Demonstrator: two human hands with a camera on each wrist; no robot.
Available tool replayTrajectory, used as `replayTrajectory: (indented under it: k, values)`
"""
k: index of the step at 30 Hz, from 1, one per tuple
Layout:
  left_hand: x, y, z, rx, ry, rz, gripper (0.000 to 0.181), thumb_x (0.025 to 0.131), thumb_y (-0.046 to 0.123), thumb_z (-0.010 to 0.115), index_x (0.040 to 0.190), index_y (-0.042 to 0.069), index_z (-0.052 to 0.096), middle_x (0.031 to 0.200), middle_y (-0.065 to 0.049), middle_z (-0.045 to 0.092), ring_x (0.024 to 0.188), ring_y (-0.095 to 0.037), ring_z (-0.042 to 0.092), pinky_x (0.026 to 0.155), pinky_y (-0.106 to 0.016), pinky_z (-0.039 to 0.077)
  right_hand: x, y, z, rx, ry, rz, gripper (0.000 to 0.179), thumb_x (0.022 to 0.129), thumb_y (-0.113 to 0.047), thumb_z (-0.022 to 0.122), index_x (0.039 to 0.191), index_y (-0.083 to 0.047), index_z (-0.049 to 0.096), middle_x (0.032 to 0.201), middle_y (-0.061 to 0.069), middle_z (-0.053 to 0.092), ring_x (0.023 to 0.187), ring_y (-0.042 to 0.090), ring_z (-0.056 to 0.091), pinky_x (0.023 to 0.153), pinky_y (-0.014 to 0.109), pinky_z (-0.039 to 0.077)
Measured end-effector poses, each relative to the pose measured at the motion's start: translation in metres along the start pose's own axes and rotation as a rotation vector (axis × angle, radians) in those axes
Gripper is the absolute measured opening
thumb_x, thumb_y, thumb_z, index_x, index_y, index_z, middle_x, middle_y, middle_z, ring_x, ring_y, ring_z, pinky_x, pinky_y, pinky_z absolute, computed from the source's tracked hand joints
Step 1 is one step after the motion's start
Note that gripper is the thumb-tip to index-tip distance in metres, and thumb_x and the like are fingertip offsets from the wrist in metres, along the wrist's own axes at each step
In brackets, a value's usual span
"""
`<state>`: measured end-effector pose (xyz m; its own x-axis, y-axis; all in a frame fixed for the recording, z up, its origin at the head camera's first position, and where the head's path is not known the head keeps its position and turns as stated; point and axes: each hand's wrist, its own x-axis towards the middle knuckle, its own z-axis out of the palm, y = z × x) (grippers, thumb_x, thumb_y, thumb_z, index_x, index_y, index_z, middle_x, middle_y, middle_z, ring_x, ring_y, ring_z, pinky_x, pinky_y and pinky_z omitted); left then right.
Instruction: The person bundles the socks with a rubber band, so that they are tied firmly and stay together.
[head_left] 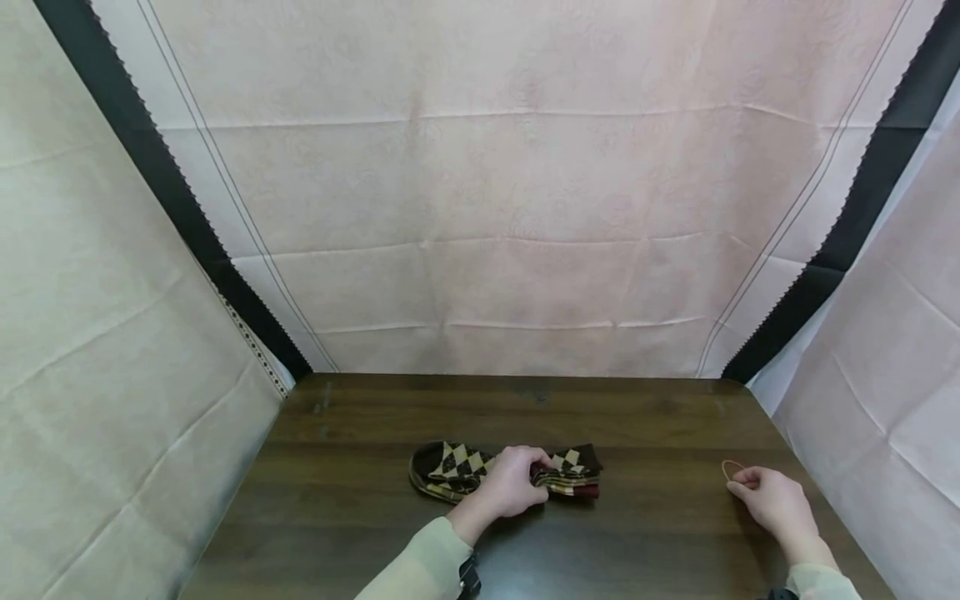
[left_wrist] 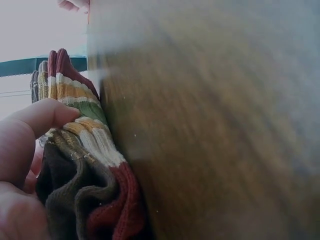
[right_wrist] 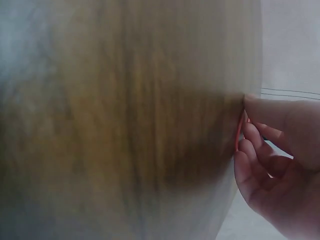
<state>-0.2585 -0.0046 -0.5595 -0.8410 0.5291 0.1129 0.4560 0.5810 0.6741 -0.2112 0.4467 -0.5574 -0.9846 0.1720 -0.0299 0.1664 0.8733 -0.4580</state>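
A stack of folded socks (head_left: pixel 576 479) lies on the table, the top one argyle in black and cream. My left hand (head_left: pixel 513 483) grips the stack across its middle, thumb on the near side. In the left wrist view, the socks (left_wrist: pixel 95 150) show striped layers of red, white, yellow and green, with dark ones beside them, and the left hand (left_wrist: pixel 22 145) curls round them. Off to the right, my right hand (head_left: pixel 772 502) pinches a thin rubber band (head_left: pixel 724 468) just above the table. The right wrist view shows the reddish band (right_wrist: pixel 239 132) between the thumb and fingers of the right hand (right_wrist: pixel 280 165).
The dark brown wooden table (head_left: pixel 360 517) extends under both hands. Pale fabric walls (head_left: pixel 525 192) with black edging strips (head_left: pixel 180 183) rise behind it and on both sides. The table's right edge runs close to the right hand.
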Motion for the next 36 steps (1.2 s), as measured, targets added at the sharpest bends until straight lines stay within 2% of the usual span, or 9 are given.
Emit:
replayTrajectory:
  k: [4, 9, 12, 16, 20, 22, 28, 33, 36]
  values:
    - [0.000, 0.000, 0.000, -0.018, -0.002, -0.002, 0.031, 0.085, 0.005, 0.085, 0.113, 0.017, 0.079, 0.102, 0.009, 0.070, 0.084, -0.003, 0.057, 0.074, -0.025, 0.052, 0.000, -0.003, 0.001, -0.043, -0.018, -0.003, 0.021, 0.103, -0.022, 0.066, 0.095, -0.004, 0.073, 0.095, 0.017, 0.073, 0.089, 0.040, 0.068, 0.077, 0.060, 0.052]
    - [0.000, -0.001, 0.000, -0.023, 0.001, -0.004, 0.030, 0.085, 0.005, 0.085, 0.112, 0.017, 0.078, 0.101, 0.010, 0.070, 0.082, -0.004, 0.056, 0.073, -0.025, 0.052, 0.003, -0.010, 0.006, -0.151, -0.018, -0.123, 0.032, 0.106, -0.014, 0.055, 0.075, -0.010, 0.061, 0.075, 0.011, 0.061, 0.073, 0.029, 0.059, 0.074, 0.058, 0.050]
    - [0.000, -0.002, 0.000, -0.022, 0.001, -0.005, 0.030, 0.085, 0.006, 0.085, 0.112, 0.017, 0.078, 0.100, 0.010, 0.070, 0.082, -0.004, 0.056, 0.073, -0.025, 0.052, 0.004, -0.013, 0.011, -0.134, 0.021, -0.150, 0.030, 0.107, -0.012, 0.053, 0.079, -0.006, 0.059, 0.077, 0.016, 0.061, 0.076, 0.038, 0.062, 0.077, 0.060, 0.051]
    - [0.001, -0.001, 0.001, -0.030, 0.004, 0.000, 0.029, 0.085, 0.006, 0.085, 0.111, 0.017, 0.078, 0.099, 0.011, 0.069, 0.082, -0.004, 0.056, 0.072, -0.024, 0.051, 0.003, -0.022, 0.020, 0.002, 0.107, -0.134, 0.022, 0.110, -0.015, 0.054, 0.102, 0.004, 0.062, 0.098, 0.025, 0.070, 0.095, 0.049, 0.067, 0.084, 0.064, 0.051]
    - [0.000, 0.001, -0.001, -0.049, 0.004, -0.002, 0.030, 0.084, 0.005, 0.085, 0.111, 0.016, 0.078, 0.098, 0.011, 0.069, 0.081, -0.004, 0.055, 0.072, -0.025, 0.051, 0.002, -0.035, 0.028, 0.132, 0.123, -0.144, 0.023, 0.115, -0.019, 0.050, 0.110, 0.001, 0.060, 0.102, 0.017, 0.077, 0.105, 0.046, 0.068, 0.087, 0.060, 0.050]
    - [-0.001, 0.001, -0.002, -0.056, 0.002, -0.006, 0.030, 0.085, 0.004, 0.085, 0.112, 0.015, 0.078, 0.097, 0.011, 0.068, 0.081, -0.005, 0.055, 0.071, -0.025, 0.051, 0.002, -0.041, 0.030, 0.186, 0.100, -0.148, 0.024, 0.116, -0.022, 0.048, 0.112, -0.001, 0.060, 0.103, 0.014, 0.079, 0.105, 0.041, 0.068, 0.086, 0.054, 0.050]
    - [-0.002, 0.002, -0.002, -0.065, -0.001, -0.007, 0.030, 0.085, 0.004, 0.084, 0.113, 0.015, 0.078, 0.095, 0.012, 0.067, 0.081, -0.005, 0.055, 0.070, -0.024, 0.051, 0.002, -0.060, 0.036, 0.386, 0.064, -0.139, 0.032, 0.116, -0.028, 0.052, 0.116, 0.002, 0.062, 0.102, 0.011, 0.079, 0.090, 0.008, 0.067, 0.075, 0.026, 0.050]
    - [-0.002, 0.000, -0.001, -0.063, 0.007, -0.006, 0.030, 0.084, 0.005, 0.085, 0.112, 0.016, 0.078, 0.094, 0.013, 0.066, 0.080, -0.004, 0.055, 0.070, -0.024, 0.050, 0.001, -0.077, 0.047, 0.701, 0.016, -0.141, 0.032, 0.115, -0.021, 0.054, 0.120, 0.010, 0.056, 0.100, 0.018, 0.077, 0.086, 0.011, 0.074, 0.080, 0.023, 0.059]
    - [-0.001, -0.001, 0.000, -0.059, 0.008, -0.006, 0.030, 0.084, 0.005, 0.085, 0.111, 0.016, 0.078, 0.094, 0.013, 0.066, 0.081, -0.004, 0.055, 0.071, -0.024, 0.051, -0.001, -0.086, 0.052, 0.923, -0.047, -0.122, 0.029, 0.115, -0.020, 0.053, 0.122, 0.009, 0.053, 0.099, 0.014, 0.076, 0.085, 0.014, 0.075, 0.082, 0.025, 0.061]
